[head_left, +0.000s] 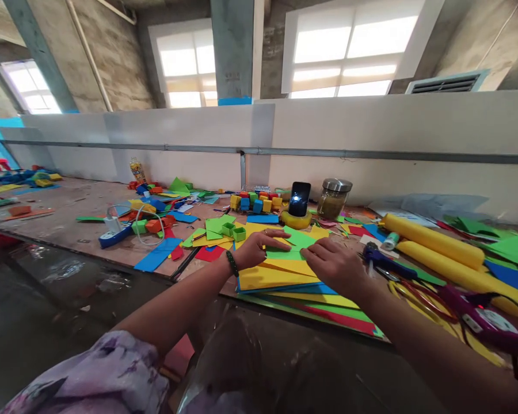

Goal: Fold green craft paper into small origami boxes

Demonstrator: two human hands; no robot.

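Observation:
A green sheet (297, 240) lies on a stack of coloured sheets (276, 279), mostly yellow on top with blue, green and red edges below. My left hand (255, 248), wearing a dark bead bracelet (232, 263), reaches over the stack with fingers stretched across the left part of the green sheet. At the sheet's right edge, my right hand (336, 265) has its fingers bent and pressed together on it. The fingertips partly hide that edge. Small green open boxes (233, 230) stand just left of my left hand.
A phone (299, 199) stands on a yellow roll (296, 220) beside a lidded glass jar (334, 199). Yellow rolls (434, 240), blue-handled scissors (388, 263) and a purple device (483, 319) lie to the right. A power strip (114, 236), scraps and several coloured cubes (256, 203) occupy the left and back.

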